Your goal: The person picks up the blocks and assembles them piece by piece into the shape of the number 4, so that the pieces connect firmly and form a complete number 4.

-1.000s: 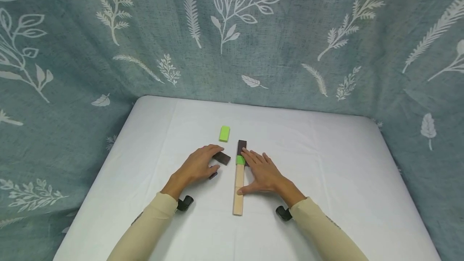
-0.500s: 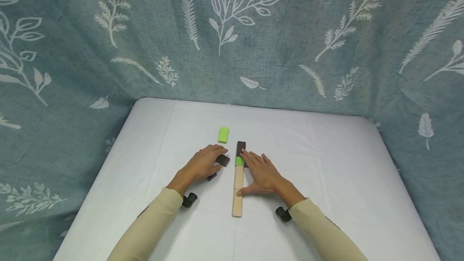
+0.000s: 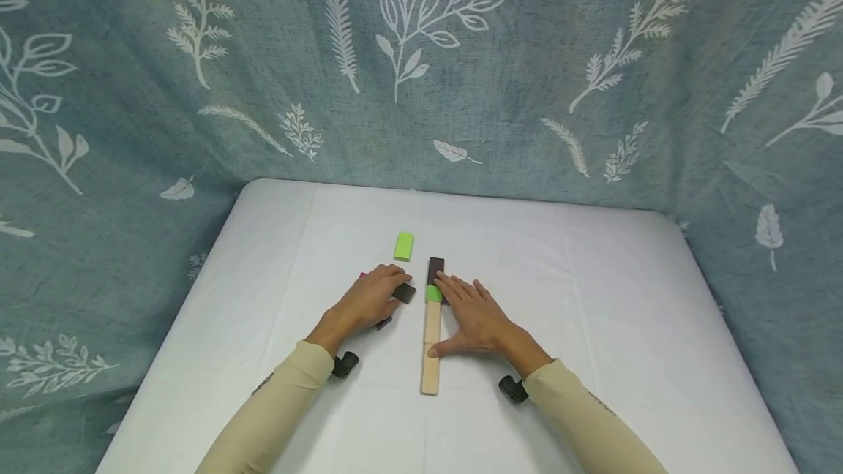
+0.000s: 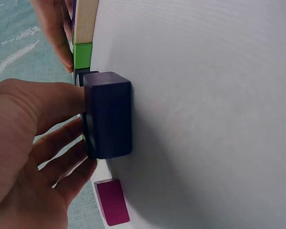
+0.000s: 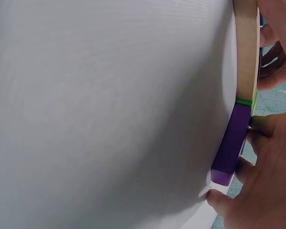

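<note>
My left hand (image 3: pixel 369 300) is low over the table, its thumb and fingers about a dark rectangular block (image 3: pixel 404 293), which it pinches. Nearer the wrist, a navy block (image 4: pixel 109 117) stands in front of the thumb in the left wrist view; from the head it shows as a small dark end (image 3: pixel 384 322). My right hand (image 3: pixel 479 317) spreads along a straight row: a dark block (image 3: pixel 435 269), a green block (image 3: pixel 432 293) and light wooden blocks (image 3: pixel 430 371). Its fingertips rest at the dark and green ones, its thumb on the wood. A purple block (image 5: pixel 232 143) lies under those fingers.
A lime green block (image 3: pixel 404 246) lies on the white table (image 3: pixel 560 276) beyond the left hand. Behind that hand's knuckles shows a magenta block (image 4: pixel 113 202). A patterned teal cloth (image 3: pixel 421 130) hangs past the far table edge.
My left hand has moved slightly right and its fingers have closed in over the dark block, which shows less now. The magenta block has come into sight behind it. My right hand stays put.
</note>
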Demonstrator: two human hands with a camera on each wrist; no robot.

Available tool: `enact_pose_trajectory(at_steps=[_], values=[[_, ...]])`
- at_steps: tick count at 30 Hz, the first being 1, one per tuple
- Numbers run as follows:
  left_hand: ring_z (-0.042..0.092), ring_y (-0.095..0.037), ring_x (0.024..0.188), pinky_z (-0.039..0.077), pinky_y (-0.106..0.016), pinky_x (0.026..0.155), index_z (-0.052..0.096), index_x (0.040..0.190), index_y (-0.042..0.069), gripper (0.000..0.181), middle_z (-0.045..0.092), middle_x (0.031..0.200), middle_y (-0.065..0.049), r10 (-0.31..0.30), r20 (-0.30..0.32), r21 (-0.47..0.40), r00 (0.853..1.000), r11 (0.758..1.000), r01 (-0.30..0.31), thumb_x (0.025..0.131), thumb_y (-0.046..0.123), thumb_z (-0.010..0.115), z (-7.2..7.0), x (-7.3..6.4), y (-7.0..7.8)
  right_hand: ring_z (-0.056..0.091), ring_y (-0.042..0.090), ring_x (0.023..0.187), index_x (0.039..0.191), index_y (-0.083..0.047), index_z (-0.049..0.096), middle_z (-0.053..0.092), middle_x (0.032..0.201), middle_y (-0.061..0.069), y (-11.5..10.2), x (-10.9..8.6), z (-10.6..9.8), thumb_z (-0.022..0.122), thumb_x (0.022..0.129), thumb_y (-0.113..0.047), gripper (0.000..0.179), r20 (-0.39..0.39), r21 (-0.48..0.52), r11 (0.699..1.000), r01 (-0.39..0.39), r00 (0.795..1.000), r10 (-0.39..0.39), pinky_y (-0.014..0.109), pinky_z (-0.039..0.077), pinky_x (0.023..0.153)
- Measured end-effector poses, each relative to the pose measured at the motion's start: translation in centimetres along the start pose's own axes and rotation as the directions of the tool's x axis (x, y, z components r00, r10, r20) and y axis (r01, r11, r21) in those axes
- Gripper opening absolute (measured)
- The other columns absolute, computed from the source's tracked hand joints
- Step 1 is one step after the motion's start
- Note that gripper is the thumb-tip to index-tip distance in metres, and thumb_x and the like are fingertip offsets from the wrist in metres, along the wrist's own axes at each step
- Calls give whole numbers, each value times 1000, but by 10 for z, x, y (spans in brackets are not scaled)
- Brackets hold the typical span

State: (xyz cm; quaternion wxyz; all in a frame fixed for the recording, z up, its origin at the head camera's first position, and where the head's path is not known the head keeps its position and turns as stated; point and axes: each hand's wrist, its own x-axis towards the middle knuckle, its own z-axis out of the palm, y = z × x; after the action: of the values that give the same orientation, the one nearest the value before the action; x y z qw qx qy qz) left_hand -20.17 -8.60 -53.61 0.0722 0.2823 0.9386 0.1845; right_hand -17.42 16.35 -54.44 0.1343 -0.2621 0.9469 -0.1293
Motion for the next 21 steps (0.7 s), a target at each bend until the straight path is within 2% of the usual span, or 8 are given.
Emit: enact_pose_trajectory(at_steps=[21], values=[[59,-22,113,52,-37,95,70,126,8,35,64,123,-5,4,-50,17,999,1000,-4,92,12,74,7,6,0,17,25,154,163,-15,19,13,169,0,2,0,1,66,64,-89,132,3,-1,1000,4,1000,-4,56,13,122]])
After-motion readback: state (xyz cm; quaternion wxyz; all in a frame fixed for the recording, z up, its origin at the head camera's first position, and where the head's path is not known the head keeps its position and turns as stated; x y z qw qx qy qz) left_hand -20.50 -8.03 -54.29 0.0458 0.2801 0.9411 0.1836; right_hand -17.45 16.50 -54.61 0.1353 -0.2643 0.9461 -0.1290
